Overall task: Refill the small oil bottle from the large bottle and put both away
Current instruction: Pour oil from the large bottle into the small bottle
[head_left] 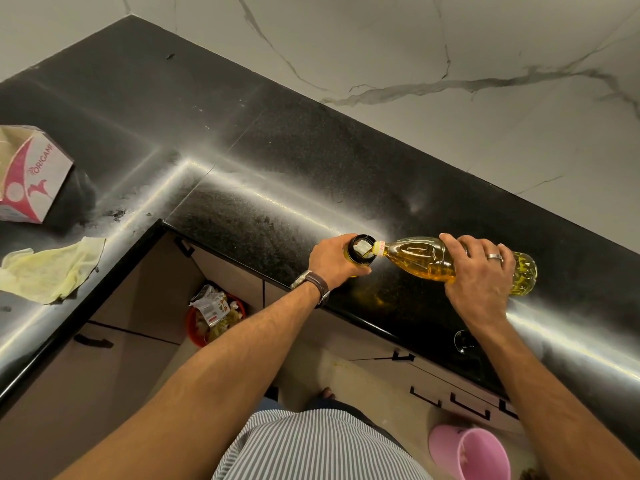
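Observation:
The small oil bottle (362,249) stands upright on the black counter (277,161) near its front edge, its black-rimmed mouth open. My left hand (334,259) wraps around its body. The large clear bottle (422,259) of yellow oil lies nearly horizontal, its neck resting at the small bottle's mouth. My right hand (481,278) grips the large bottle from above, near its base. A ring is on that hand, a watch on my left wrist.
A pink and white tissue box (29,176) and a yellow cloth (48,270) lie on the counter at left. A small dark round lid (465,341) rests near the front edge. Below stand a red waste bin (214,320) and a pink bucket (471,453).

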Demonstrator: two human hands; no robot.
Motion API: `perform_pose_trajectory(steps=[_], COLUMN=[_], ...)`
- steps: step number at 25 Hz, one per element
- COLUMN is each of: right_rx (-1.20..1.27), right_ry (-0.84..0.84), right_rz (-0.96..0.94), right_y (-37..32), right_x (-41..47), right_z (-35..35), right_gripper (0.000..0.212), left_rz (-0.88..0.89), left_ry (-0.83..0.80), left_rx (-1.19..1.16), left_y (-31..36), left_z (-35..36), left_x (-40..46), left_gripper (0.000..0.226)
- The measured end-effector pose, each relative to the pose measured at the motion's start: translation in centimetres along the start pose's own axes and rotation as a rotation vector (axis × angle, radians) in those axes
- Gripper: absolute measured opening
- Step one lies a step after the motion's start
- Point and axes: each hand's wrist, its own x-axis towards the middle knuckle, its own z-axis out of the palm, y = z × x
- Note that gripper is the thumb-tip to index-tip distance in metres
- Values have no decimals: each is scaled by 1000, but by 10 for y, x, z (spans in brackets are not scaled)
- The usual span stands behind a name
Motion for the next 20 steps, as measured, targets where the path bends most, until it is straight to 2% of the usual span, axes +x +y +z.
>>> perform_pose_trajectory(steps=[20], right_rx=[-6], right_ry=[-4], right_rz=[-6], right_y=[0], right_x=[1], right_z=[-1], right_gripper=[79], left_rz=[3], left_ry=[15], left_rx=[12], left_y=[-2], left_z=[1], left_x=[0], left_gripper=[68])
